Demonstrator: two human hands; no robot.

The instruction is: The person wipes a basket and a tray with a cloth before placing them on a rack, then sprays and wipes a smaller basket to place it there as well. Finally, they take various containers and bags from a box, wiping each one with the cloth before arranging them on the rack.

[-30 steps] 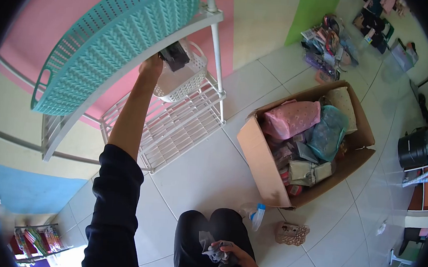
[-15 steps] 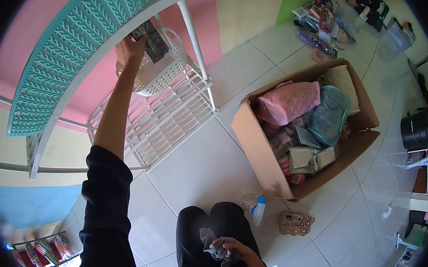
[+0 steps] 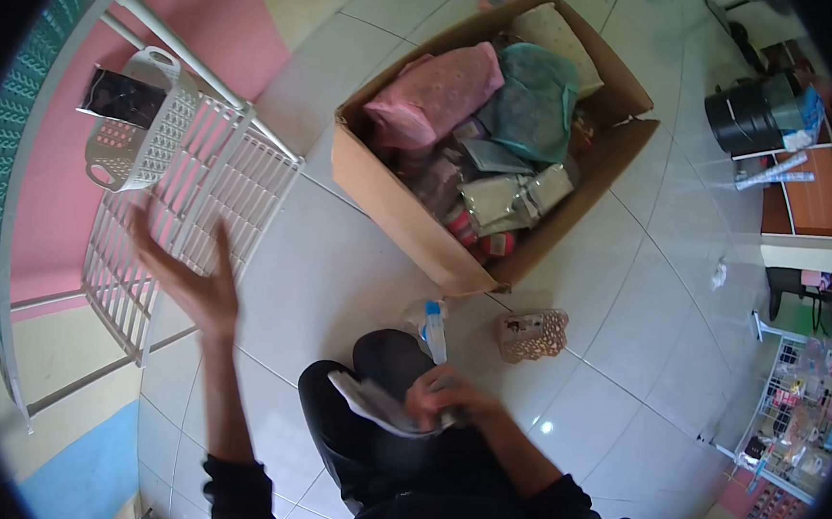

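Observation:
My left hand (image 3: 188, 282) is in the air with its fingers spread, in front of the white wire rack (image 3: 188, 215), holding nothing. Beyond its fingertips, a white plastic basket (image 3: 177, 113) sits on the rack. A flat black packet (image 3: 123, 96) lies across the basket's top. Above my lap, my right hand (image 3: 450, 399) is closed on a thin crumpled grey sheet (image 3: 375, 403). Motion blurs both, so I cannot make out the sheet's material. A small bottle with a blue cap (image 3: 433, 328) is on the floor by my knee.
An open cardboard box (image 3: 400, 215) holds a pink bag (image 3: 437, 92), a teal bag (image 3: 535, 99) and several small packets. Right of my knees is a small beige basket (image 3: 532, 335). Teal woven shelving (image 3: 8, 163) curves along the left. A black bucket (image 3: 739, 118) stands far right.
My left hand has let go of the black packet at the white basket and come back toward me, opening. The camera view has turned rightward. My right hand still holds the grey sheet.

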